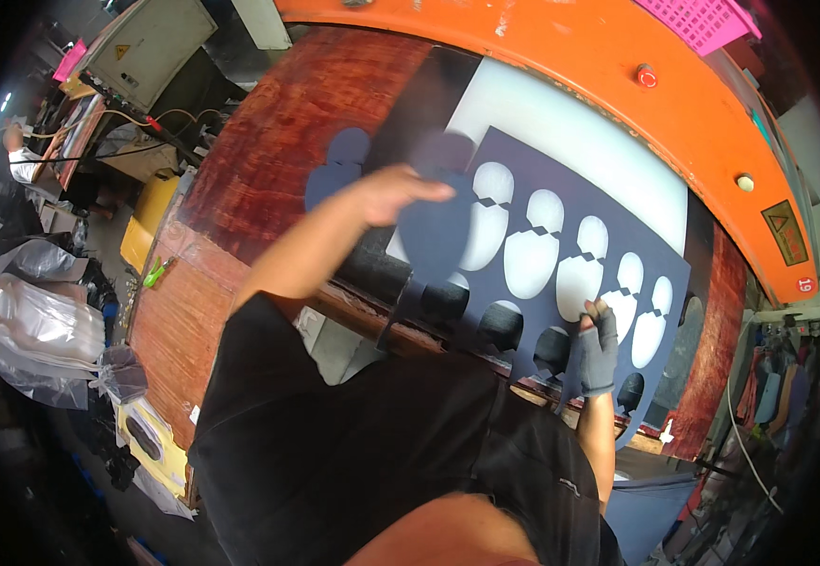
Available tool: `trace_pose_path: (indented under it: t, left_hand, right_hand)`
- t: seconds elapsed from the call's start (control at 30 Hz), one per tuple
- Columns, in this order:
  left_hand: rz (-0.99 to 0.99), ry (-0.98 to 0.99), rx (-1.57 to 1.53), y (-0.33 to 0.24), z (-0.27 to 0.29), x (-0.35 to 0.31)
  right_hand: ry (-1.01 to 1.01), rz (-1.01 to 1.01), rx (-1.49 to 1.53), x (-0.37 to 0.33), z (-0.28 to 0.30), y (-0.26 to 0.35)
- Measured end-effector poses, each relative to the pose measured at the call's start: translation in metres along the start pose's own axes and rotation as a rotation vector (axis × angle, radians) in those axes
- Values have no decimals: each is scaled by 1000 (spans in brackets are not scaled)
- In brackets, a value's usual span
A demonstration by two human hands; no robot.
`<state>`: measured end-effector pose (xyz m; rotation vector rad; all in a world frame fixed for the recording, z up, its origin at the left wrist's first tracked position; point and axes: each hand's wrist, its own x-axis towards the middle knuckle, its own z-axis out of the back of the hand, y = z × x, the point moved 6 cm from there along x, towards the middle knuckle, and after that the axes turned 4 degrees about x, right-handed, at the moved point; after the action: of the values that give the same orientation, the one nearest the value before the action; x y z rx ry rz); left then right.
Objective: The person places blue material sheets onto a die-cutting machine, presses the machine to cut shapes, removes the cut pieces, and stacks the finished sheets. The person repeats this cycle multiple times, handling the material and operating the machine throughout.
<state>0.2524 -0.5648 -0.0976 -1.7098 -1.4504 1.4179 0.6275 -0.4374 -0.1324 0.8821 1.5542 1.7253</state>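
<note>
My left hand [404, 195], blurred by motion, is closed on a dark blue-grey sole-shaped piece [435, 231] above the left part of the work surface. Beneath it lies a dark blue-grey sheet [570, 208] with rows of sole-shaped holes. White shows through the far row of holes, black through the near row. My right hand [599, 351], in a grey fingerless glove, has its fingers bent together at the sheet's near right part and seems to grip the web between holes. More sole-shaped pieces [337, 170] of the same colour lie on the left.
A white board [580, 127] lies under the sheet on a reddish-brown tabletop [287, 104]. An orange machine beam [561, 52] with a red button spans the far side. A pink basket [702, 21] sits on top. Plastic-wrapped material [37, 316] stands at left; another person [23, 156] is farther off.
</note>
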Motion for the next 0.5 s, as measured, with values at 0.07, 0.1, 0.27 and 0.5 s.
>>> trace_pose_path:
  t: [0.07,0.1,0.27,0.5]
  left_hand:
    - [-12,-73,160,-28,68,-19]
    - [40,-142,232,-34,99,-27]
    - [248,-505,772,-15,194,-43]
    - [306,-682,1019,0,214,-34]
  right_hand:
    - [-27,-58,22,-4,15,-17]
    - [-82,-120,15,-7,22,-28]
    - [-148,3,-123,-8,27,-48]
    - [-241,152,-345,-4,19,-49]
